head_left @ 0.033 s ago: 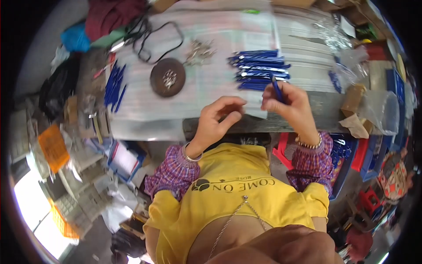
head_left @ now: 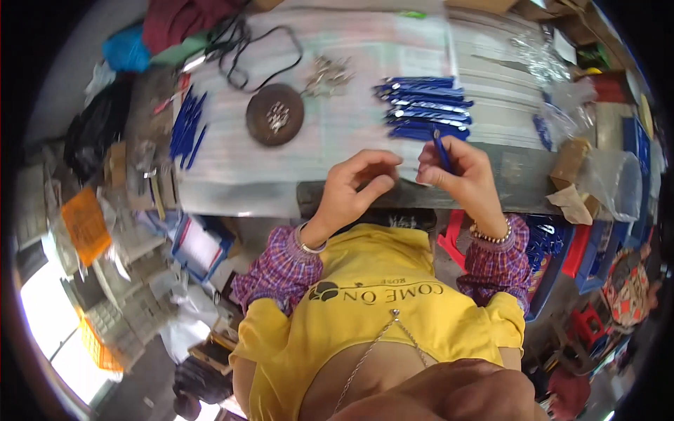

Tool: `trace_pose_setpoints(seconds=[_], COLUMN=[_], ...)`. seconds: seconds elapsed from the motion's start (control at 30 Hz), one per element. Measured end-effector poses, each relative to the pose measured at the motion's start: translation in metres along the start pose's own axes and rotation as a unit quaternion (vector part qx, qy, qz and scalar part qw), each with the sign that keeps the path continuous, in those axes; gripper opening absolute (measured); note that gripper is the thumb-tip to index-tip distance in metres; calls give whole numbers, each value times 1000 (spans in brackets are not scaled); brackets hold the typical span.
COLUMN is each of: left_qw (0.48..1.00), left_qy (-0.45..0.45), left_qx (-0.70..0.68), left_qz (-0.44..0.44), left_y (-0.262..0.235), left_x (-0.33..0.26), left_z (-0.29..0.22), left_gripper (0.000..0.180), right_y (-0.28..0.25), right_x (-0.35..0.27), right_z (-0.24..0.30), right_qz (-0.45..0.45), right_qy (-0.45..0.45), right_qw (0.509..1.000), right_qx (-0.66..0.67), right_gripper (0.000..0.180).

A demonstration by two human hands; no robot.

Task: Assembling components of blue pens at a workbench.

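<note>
My right hand (head_left: 463, 172) grips a slim blue pen (head_left: 442, 151) between thumb and fingers, its end pointing up and away. Close beside it on the left, my left hand (head_left: 359, 184) is curved, with thumb and fingertips apart and nothing visible between them. Just beyond the right hand lies a stack of blue pens (head_left: 425, 105), side by side on the papered table. A round brown dish (head_left: 256, 130) of small pale metallic pieces sits further left. Behind that dish is a loose heap of small metallic parts (head_left: 328, 76).
More blue pens (head_left: 186, 126) lie at the table's left end. A black cord (head_left: 284, 67) loops behind the dish. Clear plastic bags (head_left: 611, 175) and a cardboard box (head_left: 570, 161) crowd the right end. Below the table's right side stand a red frame (head_left: 453, 238) and blue bins (head_left: 547, 259).
My left hand has moved slightly right, closer to my right hand. The pen remains in my right hand. The whole view has shifted a little.
</note>
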State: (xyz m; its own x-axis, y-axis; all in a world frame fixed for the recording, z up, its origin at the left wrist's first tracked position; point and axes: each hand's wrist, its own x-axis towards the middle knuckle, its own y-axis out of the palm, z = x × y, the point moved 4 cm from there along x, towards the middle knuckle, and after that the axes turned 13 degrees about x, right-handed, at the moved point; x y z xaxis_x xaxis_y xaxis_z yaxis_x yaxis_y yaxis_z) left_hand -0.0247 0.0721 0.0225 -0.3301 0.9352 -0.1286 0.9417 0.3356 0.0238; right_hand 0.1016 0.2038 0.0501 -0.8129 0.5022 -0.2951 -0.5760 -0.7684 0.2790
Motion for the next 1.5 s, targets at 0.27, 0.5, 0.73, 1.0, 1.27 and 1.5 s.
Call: trace_pose_setpoints(seconds=[0.27,0.5,0.73,1.0,1.27,1.5], left_qw=[997,997,994,987,988,991], left_qy=[-39,-33,-52,41,54,46], left_qx=[-59,-74,-88,111,81,71], left_qz=[9,8,-43,-106,-124,-102], left_y=[-9,-21,-47,-66,-69,-71], left_x=[-32,-39,-31,-34,-38,-41], left_z=[20,30,32,26,25,30], left_gripper=[13,8,8,12,13,13], right_y=[46,58,48,67,72,77], right_x=[-15,-16,-9,-2,0,2], right_z=[-62,-75,-70,-52,-54,-50], right_qz=[-6,-9,34,48,38,46], right_qy=[55,106,-106,-140,-115,-153], right_qw=[988,987,987,952,961,946], right_qx=[146,123,-118,-270,-249,-281], right_gripper=[19,18,20,18,16,16])
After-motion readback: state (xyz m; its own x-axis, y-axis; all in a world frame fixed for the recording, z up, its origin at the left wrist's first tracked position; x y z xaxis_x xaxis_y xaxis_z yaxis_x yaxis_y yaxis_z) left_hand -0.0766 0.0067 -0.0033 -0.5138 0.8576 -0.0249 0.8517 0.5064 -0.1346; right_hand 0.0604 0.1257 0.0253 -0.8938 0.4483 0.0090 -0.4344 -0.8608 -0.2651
